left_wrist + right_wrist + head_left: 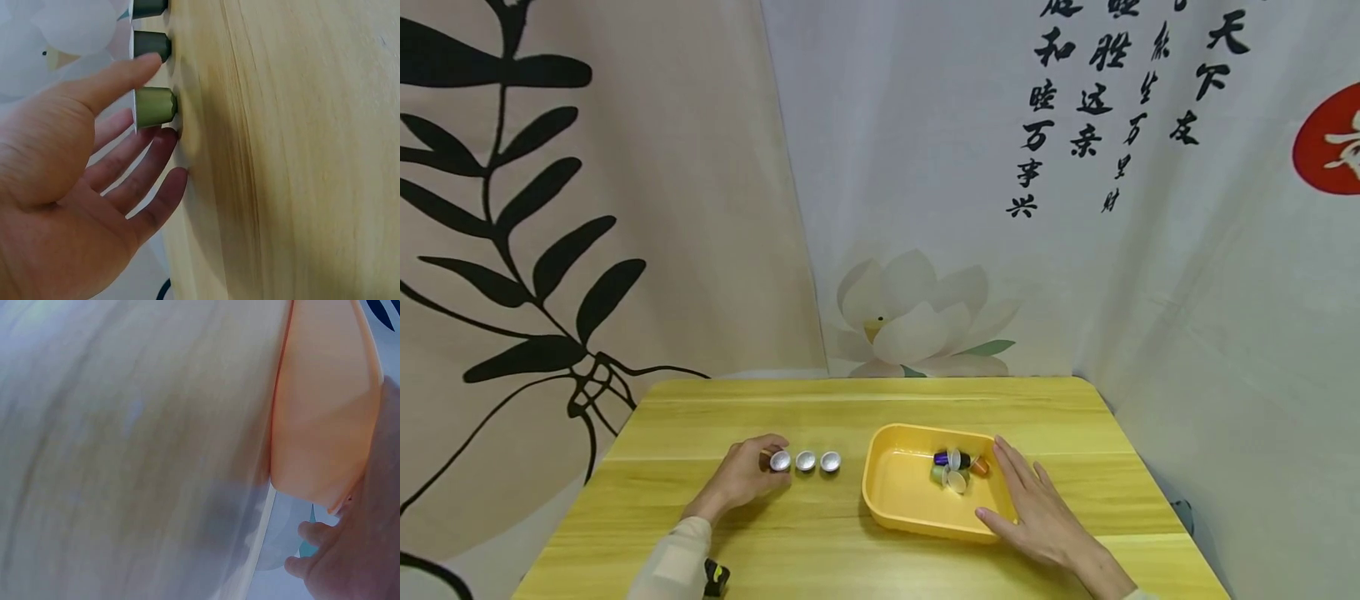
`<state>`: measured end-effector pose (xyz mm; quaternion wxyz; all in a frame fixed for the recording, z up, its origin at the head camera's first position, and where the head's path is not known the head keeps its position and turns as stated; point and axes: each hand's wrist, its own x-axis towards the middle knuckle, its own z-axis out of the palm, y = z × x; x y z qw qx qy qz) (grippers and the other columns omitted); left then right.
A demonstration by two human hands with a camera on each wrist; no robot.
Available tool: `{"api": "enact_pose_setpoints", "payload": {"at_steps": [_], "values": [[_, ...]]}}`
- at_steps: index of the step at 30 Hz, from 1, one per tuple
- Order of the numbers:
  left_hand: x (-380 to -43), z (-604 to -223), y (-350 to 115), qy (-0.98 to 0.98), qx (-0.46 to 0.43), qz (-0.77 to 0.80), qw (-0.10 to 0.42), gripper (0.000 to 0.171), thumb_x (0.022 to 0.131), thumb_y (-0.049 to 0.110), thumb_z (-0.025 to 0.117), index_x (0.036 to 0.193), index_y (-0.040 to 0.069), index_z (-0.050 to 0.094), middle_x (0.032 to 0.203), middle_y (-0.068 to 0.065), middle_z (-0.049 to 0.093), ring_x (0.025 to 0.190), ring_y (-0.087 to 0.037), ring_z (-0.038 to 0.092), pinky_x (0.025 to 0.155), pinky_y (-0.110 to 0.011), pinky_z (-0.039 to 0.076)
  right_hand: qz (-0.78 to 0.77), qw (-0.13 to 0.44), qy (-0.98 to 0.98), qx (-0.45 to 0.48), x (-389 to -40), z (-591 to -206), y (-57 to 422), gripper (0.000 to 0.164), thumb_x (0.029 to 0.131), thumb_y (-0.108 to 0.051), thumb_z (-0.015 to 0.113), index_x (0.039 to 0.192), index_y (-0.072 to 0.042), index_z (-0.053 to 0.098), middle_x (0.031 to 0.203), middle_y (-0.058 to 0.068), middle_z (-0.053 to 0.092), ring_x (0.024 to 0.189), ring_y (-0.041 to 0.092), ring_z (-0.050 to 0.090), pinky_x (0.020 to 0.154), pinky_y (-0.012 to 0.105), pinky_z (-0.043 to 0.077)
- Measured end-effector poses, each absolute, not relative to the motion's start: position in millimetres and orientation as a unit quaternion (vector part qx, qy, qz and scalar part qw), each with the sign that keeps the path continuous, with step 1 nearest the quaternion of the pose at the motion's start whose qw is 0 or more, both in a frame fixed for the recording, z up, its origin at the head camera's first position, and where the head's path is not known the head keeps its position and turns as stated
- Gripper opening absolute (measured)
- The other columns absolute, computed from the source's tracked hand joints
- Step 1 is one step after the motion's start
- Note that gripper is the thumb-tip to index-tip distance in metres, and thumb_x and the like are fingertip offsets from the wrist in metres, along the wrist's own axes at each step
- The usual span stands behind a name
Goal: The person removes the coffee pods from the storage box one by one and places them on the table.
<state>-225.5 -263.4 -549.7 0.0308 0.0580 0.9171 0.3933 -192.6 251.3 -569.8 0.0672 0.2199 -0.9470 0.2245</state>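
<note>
A green coffee capsule (155, 106) stands on the table with its silver lid (780, 461) up, at the left end of a short row. My left hand (748, 473) is around it, thumb on one side and fingers on the other; in the left wrist view a gap shows between thumb and capsule. Two dark capsules (805, 461) (830, 462) stand to its right. My right hand (1037, 508) lies with spread fingers over the right rim of a yellow tray (902, 521). Several capsules in purple, black, orange and green (955, 481) lie jumbled inside the tray.
The wooden table (820, 550) reaches back to a printed curtain (925, 208). A small black and yellow-green object (716, 577) shows beside my left sleeve (673, 562) near the front edge.
</note>
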Motion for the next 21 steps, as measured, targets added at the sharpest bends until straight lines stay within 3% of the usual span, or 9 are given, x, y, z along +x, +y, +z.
{"api": "enact_pose_setpoints", "payload": {"at_steps": [8,21], "values": [[-224,-547,-267,0.919,0.088,0.381,0.047,0.079,0.088,0.025,0.100,0.153,0.000,0.063,0.151,-0.023,0.069,0.132,-0.044,0.074,0.114,-0.065,0.059,0.220,0.067,-0.948,0.218,-193,-568,251,0.102,0.106,-0.058,0.072,0.180,-0.007,0.024,0.188,0.016,0.026,0.167,0.047,0.041,0.128,0.085,0.029],[-219,-533,-274,0.927,0.110,0.357,0.030,0.091,0.093,0.036,0.095,0.165,0.002,0.051,0.160,-0.027,0.061,0.140,-0.051,0.063,0.111,-0.068,0.060,0.224,0.058,-0.949,0.215,-193,-567,251,0.102,0.106,-0.058,0.072,0.180,-0.008,0.023,0.189,0.015,0.025,0.169,0.046,0.039,0.130,0.085,0.027]]}}
